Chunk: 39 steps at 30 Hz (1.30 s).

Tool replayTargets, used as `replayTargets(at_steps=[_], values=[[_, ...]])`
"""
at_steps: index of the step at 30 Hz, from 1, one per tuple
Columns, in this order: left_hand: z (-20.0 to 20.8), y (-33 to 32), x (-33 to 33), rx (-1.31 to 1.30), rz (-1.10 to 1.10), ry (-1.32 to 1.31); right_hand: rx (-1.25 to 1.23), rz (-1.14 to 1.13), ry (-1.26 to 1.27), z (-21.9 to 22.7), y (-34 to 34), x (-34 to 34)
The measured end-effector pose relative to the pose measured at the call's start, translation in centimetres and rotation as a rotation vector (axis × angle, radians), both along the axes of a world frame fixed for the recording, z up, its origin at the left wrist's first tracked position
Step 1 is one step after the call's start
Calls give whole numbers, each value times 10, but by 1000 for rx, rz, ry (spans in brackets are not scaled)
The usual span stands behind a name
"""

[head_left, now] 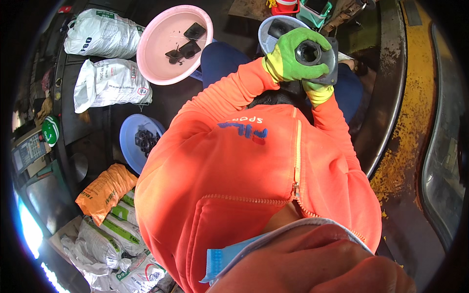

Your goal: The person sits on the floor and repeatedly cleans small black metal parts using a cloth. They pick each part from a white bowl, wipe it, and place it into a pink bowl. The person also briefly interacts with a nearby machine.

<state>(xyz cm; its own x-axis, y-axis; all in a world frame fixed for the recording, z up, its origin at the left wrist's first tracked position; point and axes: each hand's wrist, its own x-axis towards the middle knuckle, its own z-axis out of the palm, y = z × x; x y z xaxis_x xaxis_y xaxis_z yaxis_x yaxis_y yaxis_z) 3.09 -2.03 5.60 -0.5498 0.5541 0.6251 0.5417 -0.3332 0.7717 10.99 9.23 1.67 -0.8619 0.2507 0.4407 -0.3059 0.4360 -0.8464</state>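
Observation:
My left hand [292, 54], in a green and yellow glove, is closed around a black part [333, 62]. The part looks like a flat square plate with a raised round collar, and the glove's fingers curl about that collar. My right hand [316, 88], gloved the same way, grips the part's near side; most of its fingers are hidden. Just beyond the hands is a light blue basin [264, 41] with a black piece [279, 28] in it. To the left, a pink basin [145, 54] holds a few black square pieces [189, 49].
Left of my body stands a blue tub [128, 141] of small dark pieces. White sacks [105, 35], an orange sack [107, 190] and several more bags line the left side. A rusty yellow metal edge [408, 122] runs along the right. Red and green containers [315, 13] stand at the far side.

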Motion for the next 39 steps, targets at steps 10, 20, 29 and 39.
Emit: replayTargets(at_steps=[10, 20, 29, 39], values=[[16, -20, -16, -197, -425, -14, 220, 422, -109, 15, 23, 14], [10, -11, -31, -154, -627, -135, -781, 494, -340, -28, 17, 19], [3, -12, -7, -42, -21, 49, 126, -27, -19, -8, -2, 4], [-1, -18, -18, -118, -345, 42, 87, 361, -191, 5, 20, 22]])
